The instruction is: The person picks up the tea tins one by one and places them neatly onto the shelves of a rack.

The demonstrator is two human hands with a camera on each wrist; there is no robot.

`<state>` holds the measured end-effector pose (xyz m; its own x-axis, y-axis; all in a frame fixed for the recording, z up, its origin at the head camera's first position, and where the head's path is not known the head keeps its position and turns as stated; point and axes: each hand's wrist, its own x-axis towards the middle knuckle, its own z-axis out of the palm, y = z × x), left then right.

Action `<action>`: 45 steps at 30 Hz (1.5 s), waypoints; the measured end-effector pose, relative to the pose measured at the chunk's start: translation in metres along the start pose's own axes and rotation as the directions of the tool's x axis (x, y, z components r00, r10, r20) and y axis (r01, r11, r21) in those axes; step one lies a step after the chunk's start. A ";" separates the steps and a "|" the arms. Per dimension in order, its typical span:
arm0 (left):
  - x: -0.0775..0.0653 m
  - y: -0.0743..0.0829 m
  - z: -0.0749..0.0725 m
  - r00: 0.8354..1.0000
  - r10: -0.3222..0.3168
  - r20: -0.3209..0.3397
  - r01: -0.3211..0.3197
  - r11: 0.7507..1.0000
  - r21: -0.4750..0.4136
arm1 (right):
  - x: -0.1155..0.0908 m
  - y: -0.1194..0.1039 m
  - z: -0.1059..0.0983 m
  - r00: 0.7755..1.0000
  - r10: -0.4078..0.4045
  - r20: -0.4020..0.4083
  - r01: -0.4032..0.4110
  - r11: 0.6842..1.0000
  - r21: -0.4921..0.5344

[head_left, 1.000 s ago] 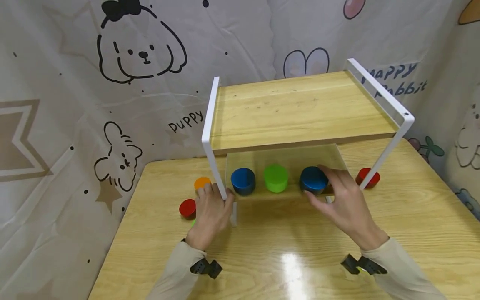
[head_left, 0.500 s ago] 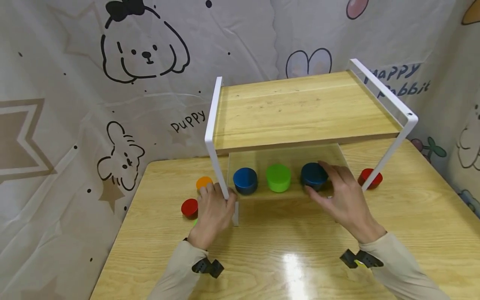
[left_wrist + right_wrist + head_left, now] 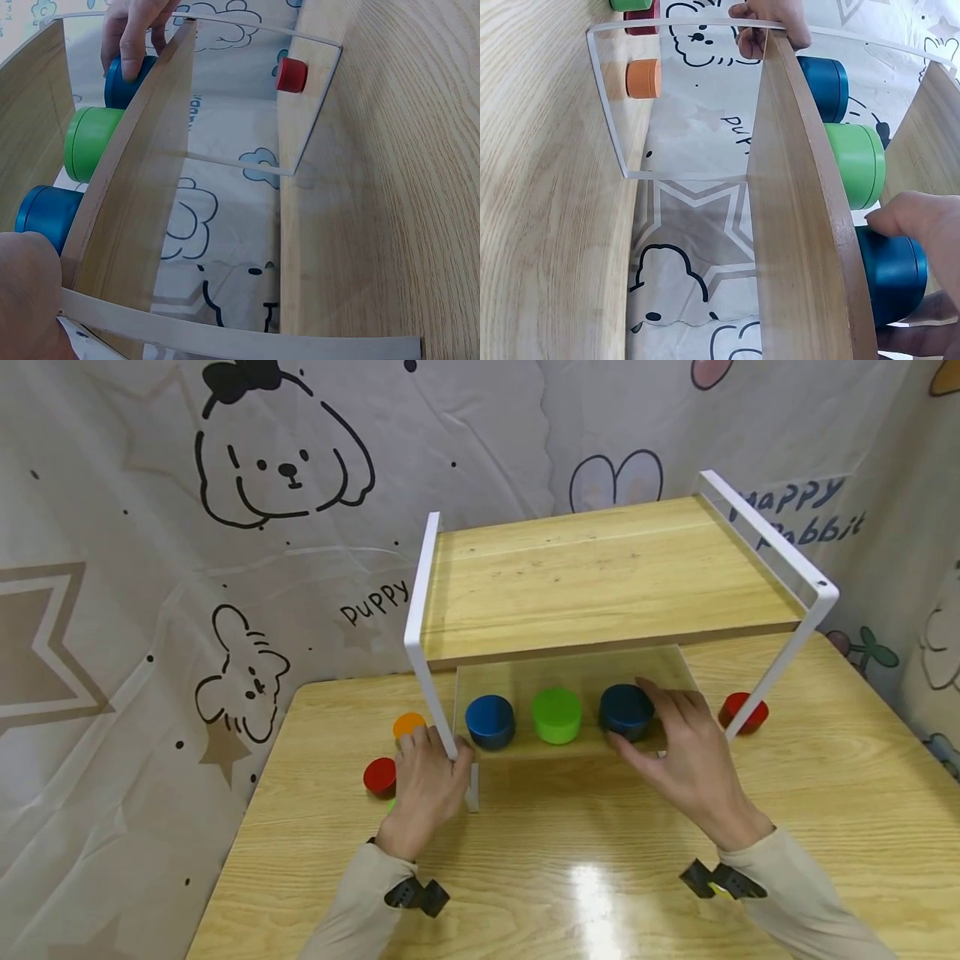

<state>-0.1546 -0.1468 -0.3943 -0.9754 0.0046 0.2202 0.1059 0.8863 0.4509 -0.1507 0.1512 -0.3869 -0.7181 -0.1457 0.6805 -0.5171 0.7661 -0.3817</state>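
Note:
A two-tier wooden shelf (image 3: 600, 581) with white metal side frames stands on the table. On its lower board sit a blue round tin (image 3: 491, 722) at left, a green round tin (image 3: 557, 716) in the middle and a darker blue round tin (image 3: 626, 712) at right. My right hand (image 3: 693, 760) holds that right blue tin between thumb and fingers, as the right wrist view also shows at the tin (image 3: 892, 274). My left hand (image 3: 429, 781) grips the shelf's left front post (image 3: 433, 702); some of its fingers are hidden.
Left of the shelf are an orange tin (image 3: 408, 725), a red tin (image 3: 380, 777) and a green one mostly behind my left hand. Another red tin (image 3: 738, 713) stands behind the right post. A patterned cloth (image 3: 150, 610) hangs behind the wooden table (image 3: 525, 877).
The right blue tin has shifted slightly back on the lower board, with my right hand still around it. My left hand stays at the post.

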 end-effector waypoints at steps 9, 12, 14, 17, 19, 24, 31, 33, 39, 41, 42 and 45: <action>0.000 0.000 0.000 1.000 0.005 -0.004 -0.005 1.000 0.001 | -0.003 0.001 -0.001 1.000 -0.014 -0.017 0.014 1.000 -0.021; 0.000 -0.001 0.000 1.000 0.005 -0.005 -0.005 1.000 -0.002 | -0.004 0.001 -0.001 1.000 -0.008 -0.016 0.008 1.000 -0.019; 0.000 -0.001 0.001 1.000 0.005 -0.007 -0.005 1.000 -0.001 | -0.005 0.001 -0.002 1.000 -0.001 -0.010 0.001 1.000 -0.014; 0.000 0.000 0.001 1.000 0.005 -0.010 -0.005 1.000 0.000 | -0.008 -0.002 -0.005 1.000 0.012 -0.007 -0.013 1.000 -0.007; 0.000 0.001 0.001 1.000 0.006 -0.010 -0.006 1.000 -0.001 | -0.012 -0.003 -0.009 1.000 0.010 -0.021 -0.010 1.000 -0.007; 0.000 0.002 0.001 1.000 0.003 -0.003 -0.003 1.000 -0.009 | -0.022 -0.008 -0.022 0.996 -0.021 -0.086 0.020 1.000 -0.006; 0.000 0.001 0.002 1.000 0.001 -0.003 -0.001 1.000 -0.013 | -0.035 -0.003 -0.032 0.985 -0.033 -0.170 0.042 0.998 0.049; -0.001 0.000 0.002 1.000 0.002 -0.004 -0.002 1.000 -0.014 | -0.039 -0.002 -0.032 0.985 -0.036 -0.172 0.047 0.997 0.058; -0.001 0.000 0.001 1.000 0.004 -0.009 -0.004 1.000 -0.011 | -0.049 0.002 -0.035 0.984 -0.019 -0.176 0.034 0.996 0.083; -0.001 0.001 0.001 1.000 0.003 -0.009 -0.003 1.000 -0.013 | -0.053 0.005 -0.037 0.984 -0.009 -0.178 0.025 0.996 0.085; -0.001 0.001 0.001 1.000 0.003 -0.010 -0.003 1.000 -0.014 | -0.054 0.006 -0.038 0.985 -0.004 -0.174 0.018 0.996 0.082; 0.000 0.001 0.001 1.000 0.004 -0.010 -0.004 1.000 -0.013 | -0.061 0.013 -0.041 0.990 0.015 -0.140 -0.008 0.999 0.051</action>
<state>-0.1543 -0.1452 -0.3951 -0.9731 0.0034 0.2305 0.1123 0.8802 0.4612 -0.0945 0.1953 -0.4073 -0.6533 -0.0448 0.7558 -0.5347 0.7340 -0.4186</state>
